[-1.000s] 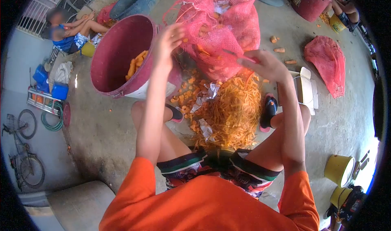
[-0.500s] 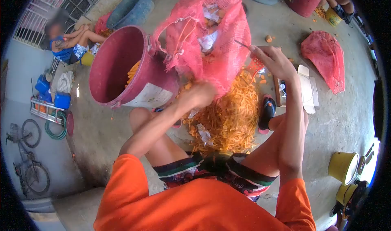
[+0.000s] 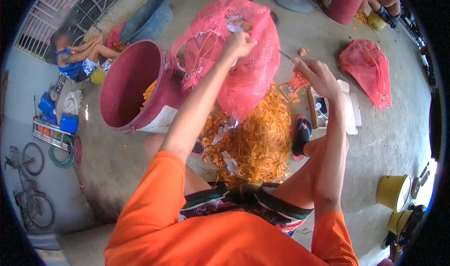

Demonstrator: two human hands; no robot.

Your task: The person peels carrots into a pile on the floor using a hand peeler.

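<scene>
A red mesh sack (image 3: 251, 73) stands in front of me, with pale paper and orange pieces showing at its opening. My left hand (image 3: 238, 46) is over that opening, fingers curled; what they grip is hidden. To the right of the sack, my right hand (image 3: 319, 78) is closed around a knife (image 3: 286, 56), its thin blade pointing up and left. Below this hand is a red item with white dots (image 3: 295, 84). Between my feet lies a heap of orange peelings (image 3: 267, 139), with carrot pieces and scraps of paper among them.
A tilted red bucket (image 3: 176, 90) holding peeled carrots stands on the left. To the right are an open cardboard box (image 3: 313, 109), another red mesh sack (image 3: 368, 69) and a yellow bucket (image 3: 393, 192). A person (image 3: 77, 59) sits at far left; another person (image 3: 386, 5) sits at upper right.
My left hand has gone from the sack's lower front up to its opening. The sack has shifted and leans differently. My right hand keeps the knife beside it, slightly lower in view.
</scene>
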